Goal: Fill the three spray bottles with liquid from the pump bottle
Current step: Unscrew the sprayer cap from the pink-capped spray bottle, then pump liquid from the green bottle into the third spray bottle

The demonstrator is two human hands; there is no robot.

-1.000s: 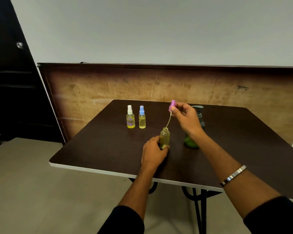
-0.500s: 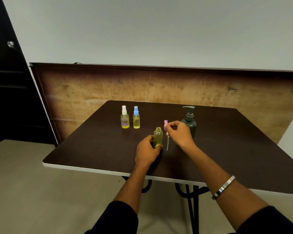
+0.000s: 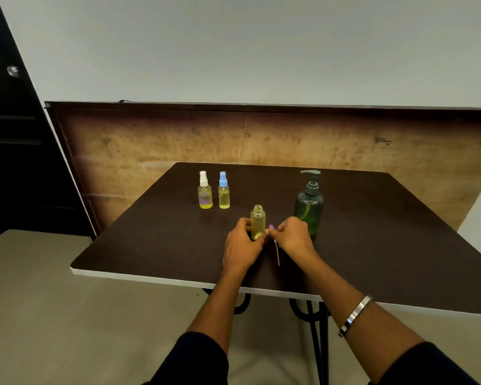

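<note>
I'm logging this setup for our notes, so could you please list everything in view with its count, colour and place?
capped spray bottles: 2, yellow liquid, one white cap and one blue, side by side, far left of the table
open bottle: 1, yellow, uncapped, table centre
spray cap: 1, pink, with a dip tube trailing to the table, right of the open bottle
pump bottle: 1, dark green, right of centre
table: 1, dark brown with white edge
board: 1, brown, against the wall behind
bracelet: 1, silver, right wrist
hands: left hand holds the open bottle; right hand pinches the spray cap
</note>
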